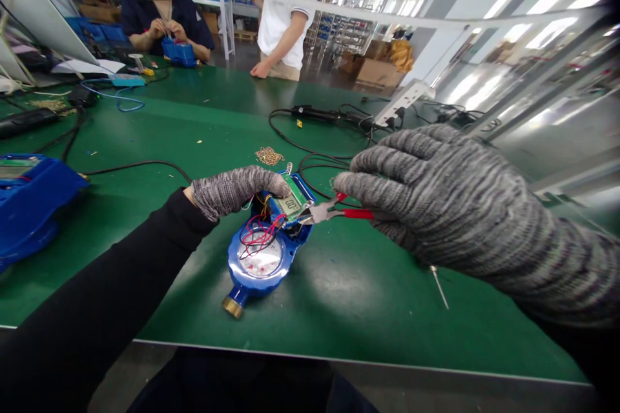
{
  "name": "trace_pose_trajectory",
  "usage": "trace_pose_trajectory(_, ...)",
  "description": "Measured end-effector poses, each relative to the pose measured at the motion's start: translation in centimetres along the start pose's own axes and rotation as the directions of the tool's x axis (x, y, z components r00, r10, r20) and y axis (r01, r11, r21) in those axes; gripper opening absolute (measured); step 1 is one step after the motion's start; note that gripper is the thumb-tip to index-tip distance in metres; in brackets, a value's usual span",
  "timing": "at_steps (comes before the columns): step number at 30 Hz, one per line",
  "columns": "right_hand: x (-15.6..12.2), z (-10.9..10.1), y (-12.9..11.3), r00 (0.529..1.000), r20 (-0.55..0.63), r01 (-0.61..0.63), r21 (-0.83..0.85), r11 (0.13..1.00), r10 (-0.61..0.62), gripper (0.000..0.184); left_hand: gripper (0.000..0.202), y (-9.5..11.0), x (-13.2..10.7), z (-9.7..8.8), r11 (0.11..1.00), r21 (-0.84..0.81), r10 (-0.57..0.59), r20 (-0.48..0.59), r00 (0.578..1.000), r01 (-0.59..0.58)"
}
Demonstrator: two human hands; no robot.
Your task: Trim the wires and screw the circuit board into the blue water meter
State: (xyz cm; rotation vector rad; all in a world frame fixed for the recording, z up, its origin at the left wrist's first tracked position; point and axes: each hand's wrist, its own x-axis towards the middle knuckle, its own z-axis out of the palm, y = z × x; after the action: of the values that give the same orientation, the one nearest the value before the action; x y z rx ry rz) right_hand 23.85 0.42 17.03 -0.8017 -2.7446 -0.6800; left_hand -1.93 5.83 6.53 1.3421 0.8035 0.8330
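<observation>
- The left hand (237, 190), in a grey knit glove, lay across the top of a blue water meter (259, 258) on the green table (349, 297), its fingers pressed together against the small green circuit board (292, 204), apparently to keep the board tilted up and steady.
- The meter rested on its back near the table's front edge, brass end (233, 306) towards the person, so its open face showed.
- Red wires (256, 235) looped from the board over the round dial; lifting the board seemed to leave them reachable.
- The right hand (436, 206), also gloved, was closed around red-handled pliers (329, 210), whose tips met the board's right edge. Whether the tips gripped anything I could not tell.
- A pile of small brass parts (269, 155) lay just behind the meter, within easy reach.
- Black cables (310, 148) ran from a power strip (402, 103) further back.
- Another blue meter (29, 200) sat at the left edge.
- Across the table, a seated person (162, 13) handled a blue part, and a person in white (288, 13) rested a hand on the table.
</observation>
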Motion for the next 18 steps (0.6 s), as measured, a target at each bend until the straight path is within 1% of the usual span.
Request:
trace_pose_trajectory(1,0.0,0.02,0.02,1.0,-0.001,-0.006,0.013,1.0,0.006,0.022,0.008,-0.18,0.04,-0.14,1.0,0.005,-0.001,0.011,1.0,0.001)
trace_pose_trajectory(4,-0.02,0.01,0.03,1.0,0.008,-0.002,0.01,1.0,0.002,0.021,0.012,-0.24,0.09,-0.17,0.999,0.006,-0.05,0.045,0.998,0.05)
trace_pose_trajectory(7,0.03,-0.08,0.01,1.0,0.027,0.015,-0.016,1.0,-0.014,0.02,0.011,0.13,0.12,0.19,0.998,0.012,-0.056,0.036,0.998,0.055)
trace_pose_trajectory(10,0.17,-0.2,0.0,0.999,0.035,0.0,0.005,1.0,0.0,0.019,0.012,0.35,0.16,0.45,0.997,0.022,-0.074,0.051,0.996,0.073)
trace_pose_trajectory(13,0.4,-0.32,-0.06,0.999,0.032,-0.023,0.047,0.999,0.021,0.016,0.014,0.29,0.18,0.44,0.997,0.032,-0.065,0.059,0.996,0.063)
trace_pose_trajectory(16,0.63,-0.43,-0.14,0.999,0.042,-0.026,0.051,0.998,0.024,0.012,0.015,0.15,0.24,0.25,0.997,0.066,-0.053,0.063,0.997,0.049)
trace_pose_trajectory(18,0.76,-0.49,-0.19,0.999,0.048,-0.022,0.046,0.999,0.019,0.012,0.018,0.12,0.3,0.14,0.994,0.088,-0.07,0.099,0.993,0.061)
